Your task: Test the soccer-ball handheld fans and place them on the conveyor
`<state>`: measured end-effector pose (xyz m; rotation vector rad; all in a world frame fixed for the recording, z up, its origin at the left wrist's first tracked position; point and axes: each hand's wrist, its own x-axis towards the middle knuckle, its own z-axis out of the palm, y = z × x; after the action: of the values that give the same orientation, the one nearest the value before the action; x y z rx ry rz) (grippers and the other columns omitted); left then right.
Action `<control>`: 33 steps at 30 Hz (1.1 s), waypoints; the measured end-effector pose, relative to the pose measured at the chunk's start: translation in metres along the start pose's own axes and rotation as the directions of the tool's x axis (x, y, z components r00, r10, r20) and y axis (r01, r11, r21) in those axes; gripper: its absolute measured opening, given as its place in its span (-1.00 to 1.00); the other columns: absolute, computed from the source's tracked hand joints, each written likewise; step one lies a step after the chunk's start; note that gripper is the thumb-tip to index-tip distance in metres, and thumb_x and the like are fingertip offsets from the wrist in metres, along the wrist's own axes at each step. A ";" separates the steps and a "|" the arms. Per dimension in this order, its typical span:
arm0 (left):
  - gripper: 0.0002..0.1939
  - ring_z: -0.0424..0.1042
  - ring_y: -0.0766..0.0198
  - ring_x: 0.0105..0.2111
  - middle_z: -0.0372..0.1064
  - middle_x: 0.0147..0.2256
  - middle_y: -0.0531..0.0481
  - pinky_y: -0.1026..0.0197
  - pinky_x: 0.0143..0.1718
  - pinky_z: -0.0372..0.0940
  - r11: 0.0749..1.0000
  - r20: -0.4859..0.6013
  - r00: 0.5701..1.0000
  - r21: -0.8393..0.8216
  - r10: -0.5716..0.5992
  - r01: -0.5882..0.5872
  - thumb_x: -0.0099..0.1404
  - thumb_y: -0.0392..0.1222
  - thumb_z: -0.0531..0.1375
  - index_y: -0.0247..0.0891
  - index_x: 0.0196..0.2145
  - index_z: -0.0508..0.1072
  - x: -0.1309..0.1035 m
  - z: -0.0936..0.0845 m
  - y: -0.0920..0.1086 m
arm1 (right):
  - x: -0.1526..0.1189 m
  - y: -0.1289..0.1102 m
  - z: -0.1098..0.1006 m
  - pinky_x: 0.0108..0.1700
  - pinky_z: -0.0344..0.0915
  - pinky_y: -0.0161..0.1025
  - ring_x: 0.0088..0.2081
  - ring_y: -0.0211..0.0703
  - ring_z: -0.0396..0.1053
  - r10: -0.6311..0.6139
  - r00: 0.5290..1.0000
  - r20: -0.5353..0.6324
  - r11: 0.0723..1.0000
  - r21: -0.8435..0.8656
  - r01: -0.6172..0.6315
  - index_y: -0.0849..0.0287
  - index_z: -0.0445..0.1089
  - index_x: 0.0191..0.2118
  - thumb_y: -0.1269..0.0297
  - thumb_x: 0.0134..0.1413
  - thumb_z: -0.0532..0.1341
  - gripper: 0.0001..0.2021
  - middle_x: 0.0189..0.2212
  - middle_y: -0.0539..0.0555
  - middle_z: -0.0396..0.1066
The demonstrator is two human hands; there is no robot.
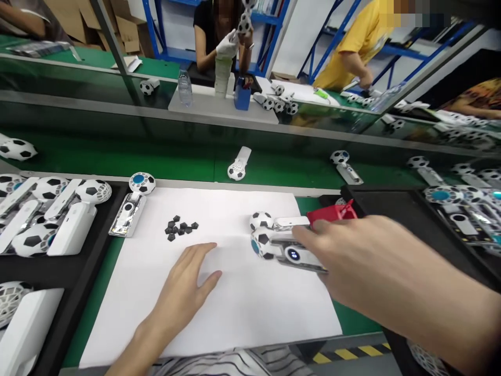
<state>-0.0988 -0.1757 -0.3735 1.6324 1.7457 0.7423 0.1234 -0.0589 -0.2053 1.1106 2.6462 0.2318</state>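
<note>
My right hand (332,245) grips the handle end of a football-patterned device (293,254), whose lit round display faces up and whose ball head points left. Just behind it lies a second such device (261,220) with a white handle, partly hidden by my fingers. My left hand (188,287) hovers over the white sheet (219,313), thumb and fingers apart, holding nothing. Beyond its fingertips sit several small black pentagon pieces (180,228). A red object (332,211) shows behind my right hand. Another device (129,209) rests at the sheet's far left corner.
A black tray (97,261) of similar devices stands at the left, another dark tray (385,201) at the right. One device (239,164) lies on the green surface behind the sheet. People work beyond a transparent partition with a bottle (185,89) behind it.
</note>
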 end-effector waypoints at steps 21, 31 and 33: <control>-0.60 0.46 0.01 -0.03 0.47 -0.13 -0.18 0.03 0.02 0.33 0.196 0.020 0.955 -0.977 -0.296 0.082 0.19 -0.03 0.35 -0.30 -0.12 0.39 0.038 0.000 0.066 | 0.008 -0.067 0.060 -0.34 0.28 -0.26 -0.35 -0.13 0.38 0.033 0.990 0.134 0.278 0.950 -0.138 0.14 0.24 -0.07 0.28 0.14 0.24 -0.74 -0.31 0.02 0.46; -0.61 0.51 0.02 -0.08 0.44 -0.16 -0.07 0.11 -0.18 0.44 0.326 -0.093 0.955 -0.945 -0.281 0.004 0.19 -0.12 0.34 -0.24 -0.10 0.32 0.043 -0.019 0.094 | 0.002 -0.071 0.082 -0.27 0.35 -0.20 -0.28 -0.16 0.30 -0.113 0.993 0.044 -0.318 0.945 -0.078 0.12 0.10 0.20 0.17 0.37 0.02 -0.64 -0.22 0.07 0.26; -0.65 0.50 0.07 -0.10 0.45 -0.10 -0.13 0.17 -0.20 0.43 0.347 -0.050 0.961 -0.937 -0.273 0.050 0.23 -0.10 0.31 -0.28 -0.10 0.35 0.044 -0.020 0.101 | 0.004 -0.074 0.082 -0.17 0.38 -0.14 -0.17 -0.10 0.32 -0.047 0.999 -0.007 -0.299 0.954 -0.008 0.08 0.11 0.22 0.19 0.36 0.02 -0.63 -0.08 0.13 0.27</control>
<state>-0.0505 -0.1237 -0.2866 0.5509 1.1126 1.4863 0.0956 -0.1037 -0.3026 1.1631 2.2225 -2.5439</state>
